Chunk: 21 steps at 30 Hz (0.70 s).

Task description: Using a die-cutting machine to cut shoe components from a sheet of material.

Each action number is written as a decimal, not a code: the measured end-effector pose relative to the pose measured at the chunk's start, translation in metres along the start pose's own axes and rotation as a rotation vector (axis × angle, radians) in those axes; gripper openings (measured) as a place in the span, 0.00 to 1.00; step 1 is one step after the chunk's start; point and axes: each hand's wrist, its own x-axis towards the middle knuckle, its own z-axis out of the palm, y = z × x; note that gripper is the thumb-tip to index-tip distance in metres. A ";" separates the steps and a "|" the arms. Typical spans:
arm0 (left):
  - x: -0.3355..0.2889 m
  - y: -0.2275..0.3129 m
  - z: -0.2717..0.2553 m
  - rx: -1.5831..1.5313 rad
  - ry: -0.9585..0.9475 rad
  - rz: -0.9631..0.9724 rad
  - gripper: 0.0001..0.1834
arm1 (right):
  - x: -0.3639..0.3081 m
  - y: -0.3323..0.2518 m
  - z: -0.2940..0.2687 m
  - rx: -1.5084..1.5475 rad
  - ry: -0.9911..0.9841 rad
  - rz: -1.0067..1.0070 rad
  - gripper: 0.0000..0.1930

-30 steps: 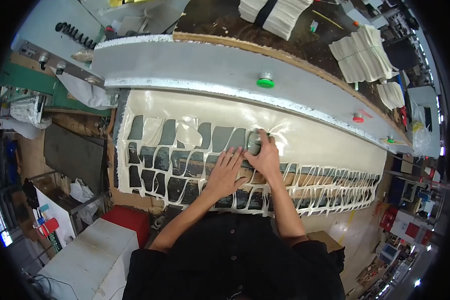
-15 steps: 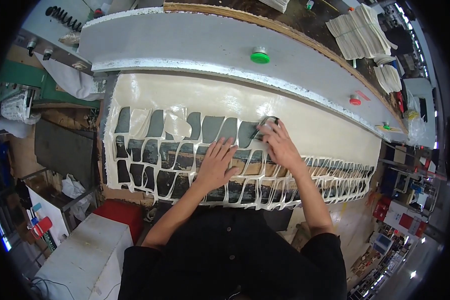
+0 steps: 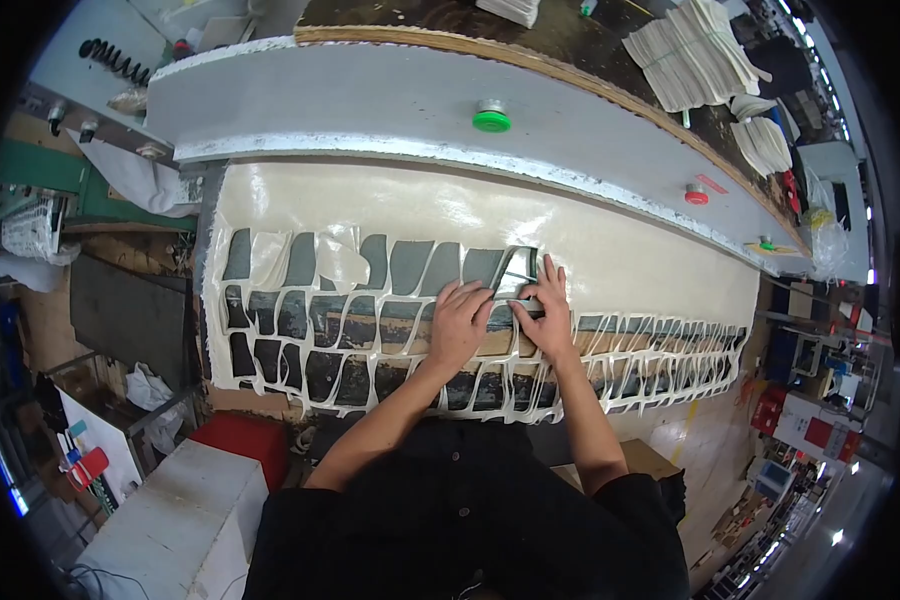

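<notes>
A cutting die point(image 3: 517, 268), a thin dark metal outline with an open middle, stands on a glossy cream sheet point(image 3: 310, 190) beside the last cut-out hole. My right hand point(image 3: 548, 318) grips its right side, with fingers along the edge and thumb at the near edge. At the near left corner of the die, my left hand point(image 3: 459, 325) has its fingertips and thumb against it. Rows of cut-out holes leave a thin web point(image 3: 500, 375) along the sheet's near side. Two loose cream pieces point(image 3: 342, 258) lie over the holes at the left.
Beyond the sheet runs a grey machine beam point(image 3: 370, 100) with a green button point(image 3: 491, 117) and a red button point(image 3: 697, 194). Stacks of cut cream pieces point(image 3: 690, 55) sit on the wooden shelf above. A white cabinet point(image 3: 170, 500) stands at the near left.
My right hand has set the cutting die flatter on the sheet and turned to its right side. My left hand has moved right from the web to the die.
</notes>
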 end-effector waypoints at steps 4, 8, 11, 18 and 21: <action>0.000 -0.001 -0.003 0.011 -0.008 0.023 0.11 | -0.002 0.005 0.001 -0.023 0.019 -0.052 0.13; 0.000 0.003 -0.006 0.023 -0.002 0.046 0.10 | -0.001 0.003 -0.001 -0.031 0.011 -0.065 0.13; 0.005 0.008 -0.006 0.027 0.005 0.060 0.10 | 0.003 0.001 -0.007 -0.046 0.016 -0.096 0.13; 0.021 0.031 -0.018 0.054 0.012 0.127 0.13 | 0.015 -0.012 -0.031 -0.137 0.038 -0.162 0.15; 0.026 0.054 -0.035 0.100 0.097 0.131 0.15 | 0.005 -0.034 -0.045 -0.100 0.055 -0.074 0.35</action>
